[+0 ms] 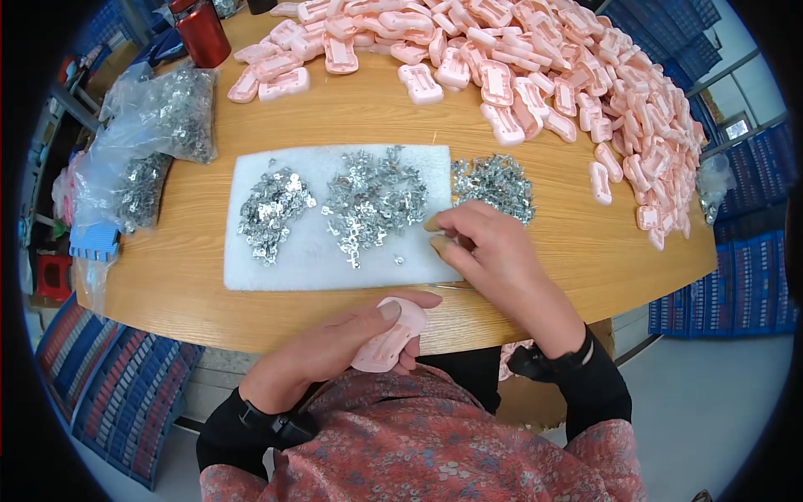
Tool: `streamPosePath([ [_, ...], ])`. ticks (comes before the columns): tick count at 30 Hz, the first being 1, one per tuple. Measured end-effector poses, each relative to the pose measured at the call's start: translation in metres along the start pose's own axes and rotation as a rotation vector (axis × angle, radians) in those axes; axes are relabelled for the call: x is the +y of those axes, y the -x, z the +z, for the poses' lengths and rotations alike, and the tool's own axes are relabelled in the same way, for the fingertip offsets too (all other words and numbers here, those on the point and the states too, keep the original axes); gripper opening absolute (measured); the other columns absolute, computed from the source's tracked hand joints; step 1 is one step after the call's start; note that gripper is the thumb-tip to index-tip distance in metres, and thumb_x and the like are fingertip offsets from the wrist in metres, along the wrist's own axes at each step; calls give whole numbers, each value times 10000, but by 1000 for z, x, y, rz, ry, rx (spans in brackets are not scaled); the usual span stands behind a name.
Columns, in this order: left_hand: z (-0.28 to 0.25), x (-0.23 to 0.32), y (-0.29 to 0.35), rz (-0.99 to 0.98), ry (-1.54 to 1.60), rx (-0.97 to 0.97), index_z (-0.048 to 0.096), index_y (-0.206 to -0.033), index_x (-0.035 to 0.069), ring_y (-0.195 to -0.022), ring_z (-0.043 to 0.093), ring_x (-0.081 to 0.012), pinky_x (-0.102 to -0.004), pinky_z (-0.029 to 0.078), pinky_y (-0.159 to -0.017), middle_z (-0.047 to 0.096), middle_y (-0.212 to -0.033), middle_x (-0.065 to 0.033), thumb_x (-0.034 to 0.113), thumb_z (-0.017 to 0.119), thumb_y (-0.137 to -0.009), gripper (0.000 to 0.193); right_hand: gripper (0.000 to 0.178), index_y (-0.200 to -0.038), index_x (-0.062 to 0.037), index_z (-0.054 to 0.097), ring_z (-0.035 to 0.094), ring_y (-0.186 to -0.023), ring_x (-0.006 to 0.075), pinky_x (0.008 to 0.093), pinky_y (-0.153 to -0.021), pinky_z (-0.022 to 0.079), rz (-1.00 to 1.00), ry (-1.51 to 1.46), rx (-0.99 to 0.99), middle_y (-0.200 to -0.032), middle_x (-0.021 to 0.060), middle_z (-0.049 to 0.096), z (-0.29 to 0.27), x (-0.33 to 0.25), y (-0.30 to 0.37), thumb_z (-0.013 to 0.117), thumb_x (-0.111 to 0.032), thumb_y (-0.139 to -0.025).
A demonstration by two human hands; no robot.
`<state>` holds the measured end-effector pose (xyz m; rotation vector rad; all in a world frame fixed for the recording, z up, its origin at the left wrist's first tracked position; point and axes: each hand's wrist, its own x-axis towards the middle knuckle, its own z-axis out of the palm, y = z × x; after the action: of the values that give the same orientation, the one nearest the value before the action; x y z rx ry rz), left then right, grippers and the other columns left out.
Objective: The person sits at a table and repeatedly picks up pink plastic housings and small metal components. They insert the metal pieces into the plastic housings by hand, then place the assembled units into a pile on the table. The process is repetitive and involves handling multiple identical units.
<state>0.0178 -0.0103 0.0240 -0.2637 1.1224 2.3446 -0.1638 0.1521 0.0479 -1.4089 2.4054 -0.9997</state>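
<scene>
Near the table's front edge my left hand (343, 335) is closed around a pale pink plastic shell (391, 339), its thumb on the upper end and its recessed side facing up. My right hand (489, 247) hovers over the right edge of a white foam mat (318, 272). Its thumb and index finger stand slightly apart, and nothing shows between them. On the mat lie two heaps of small silvery metal pieces, a left heap (272, 213) and a middle heap (376, 201). One loose metal piece (399, 260) sits apart from them.
Beyond my right hand is another heap of metal parts (493, 184) on the wood table (176, 284). A thin metal tool (452, 287) lies by the mat's front edge. Pink shells (535, 58) pile up far right. Bags of metal parts (180, 113) and a red container (201, 35) stand left.
</scene>
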Motion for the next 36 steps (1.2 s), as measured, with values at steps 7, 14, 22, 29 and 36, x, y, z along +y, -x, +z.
streamPosePath([
  [7,-11,5,13,141,134,48,422,-1476,78,-865,628,-152,-303,534,-792,618,-969,-51,429,467,-1055,550,129,-935,-58,691,650,-725,308,409,-658,509,40,57,-91,-800,114,646,28,6,-23,687,-130,-828],
  [14,-15,11,9,366,20,335,462,-1418,48,-812,647,-157,-300,534,-753,655,-977,-74,130,598,-981,465,144,-909,-43,671,629,-688,298,401,-630,498,249,-140,-254,-761,121,629,6,-9,-23,691,-124,-792],
  [22,-7,26,-19,461,-191,459,508,-1360,54,-933,651,-130,-281,539,-808,651,-1081,-83,74,567,-979,386,129,-905,-44,665,618,-665,272,387,-622,486,29,108,-239,-737,115,606,11,-2,-19,675,-98,-788],
  [29,-11,22,-30,453,-341,477,539,-1321,52,-932,652,-134,-299,519,-810,657,-1019,-77,101,605,-949,382,95,-903,-24,661,520,-608,174,332,-582,432,226,-217,-232,-694,63,542,2,3,-11,674,-84,-831],
  [36,-8,31,-37,464,-509,538,554,-1324,56,-875,624,-95,-264,515,-776,629,-991,-6,57,660,-910,427,93,-950,-6,652,422,-626,-7,200,-522,342,290,-469,-286,-735,-84,503,-5,2,-7,652,-91,-913],
])
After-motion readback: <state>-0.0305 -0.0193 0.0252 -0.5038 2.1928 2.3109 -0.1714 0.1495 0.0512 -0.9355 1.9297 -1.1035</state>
